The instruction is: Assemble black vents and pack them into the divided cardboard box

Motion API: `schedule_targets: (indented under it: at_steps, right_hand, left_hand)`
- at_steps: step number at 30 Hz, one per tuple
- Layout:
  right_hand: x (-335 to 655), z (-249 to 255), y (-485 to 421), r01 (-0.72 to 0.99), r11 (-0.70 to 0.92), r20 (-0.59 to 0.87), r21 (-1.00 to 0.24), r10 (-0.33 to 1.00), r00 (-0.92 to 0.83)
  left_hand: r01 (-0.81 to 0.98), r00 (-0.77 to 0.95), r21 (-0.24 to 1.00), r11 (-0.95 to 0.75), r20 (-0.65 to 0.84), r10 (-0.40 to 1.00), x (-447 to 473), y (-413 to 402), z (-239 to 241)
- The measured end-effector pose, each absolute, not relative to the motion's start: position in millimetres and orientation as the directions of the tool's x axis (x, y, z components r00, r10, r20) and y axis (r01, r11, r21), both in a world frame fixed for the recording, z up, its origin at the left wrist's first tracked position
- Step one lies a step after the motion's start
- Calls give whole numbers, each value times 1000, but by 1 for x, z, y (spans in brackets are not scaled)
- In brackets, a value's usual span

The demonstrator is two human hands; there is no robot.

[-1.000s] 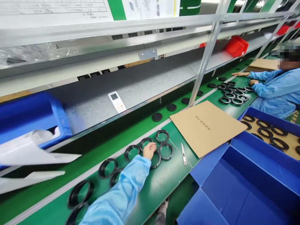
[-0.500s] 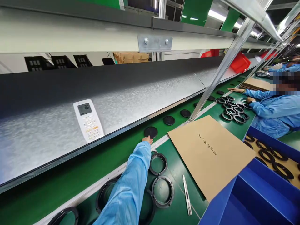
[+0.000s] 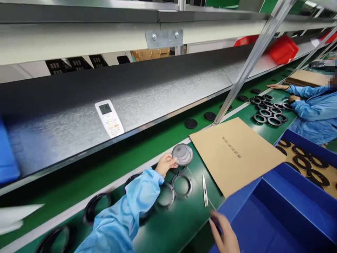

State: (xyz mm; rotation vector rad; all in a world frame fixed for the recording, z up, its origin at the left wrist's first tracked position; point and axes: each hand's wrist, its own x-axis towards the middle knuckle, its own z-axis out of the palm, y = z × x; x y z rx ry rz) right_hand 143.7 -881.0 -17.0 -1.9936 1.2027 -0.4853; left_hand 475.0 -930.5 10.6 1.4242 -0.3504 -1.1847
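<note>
My left hand [image 3: 165, 163] is closed on the edge of a round black disc [image 3: 182, 154], which it holds tilted just above the green table. Under and beside it lie several black rings [image 3: 181, 184] in a row that runs off to the lower left. My right hand [image 3: 224, 234] shows at the bottom edge, next to the corner of the blue bin [image 3: 276, 214]; its fingers are blurred and partly cut off. A small white-handled knife [image 3: 204, 186] lies between the rings and the bin.
A brown cardboard sheet [image 3: 234, 154] lies right of the rings. More black discs [image 3: 191, 123] ride the green belt behind. A white remote [image 3: 109, 118] rests on the metal shelf. At far right a person in blue [image 3: 313, 105] handles rings [image 3: 265, 112]. Red bins [image 3: 283, 49] sit farther back.
My left hand has taken a black disc off the belt and drawn it back over the rings. My right hand has come into view at the bottom.
</note>
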Motion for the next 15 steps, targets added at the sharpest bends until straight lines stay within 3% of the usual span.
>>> schedule_targets:
  at_steps: [3, 6, 9, 13, 15]
  right_hand:
    - [161, 23, -887, -400, -573, 159, -715, -690, 706]
    - [181, 44, -888, -254, -722, 153, -644, -447, 881]
    - [179, 47, -859, -173, -686, 110, -707, -348, 931]
    - [156, 44, -795, -56, -560, 193, -826, -376, 906]
    - [146, 48, -766, -10, -499, 222, -867, -404, 887]
  left_hand:
    - [408, 329, 849, -337, -481, -812, 417, -850, 36]
    - [422, 295, 825, -376, -518, -803, 369, -780, 57]
    - [459, 385, 827, -324, -514, -766, 331, -725, 72]
    - [553, 603, 829, -79, -465, -648, 280, -675, 79]
    - [626, 631, 779, 37, -479, -610, 257, -656, 82]
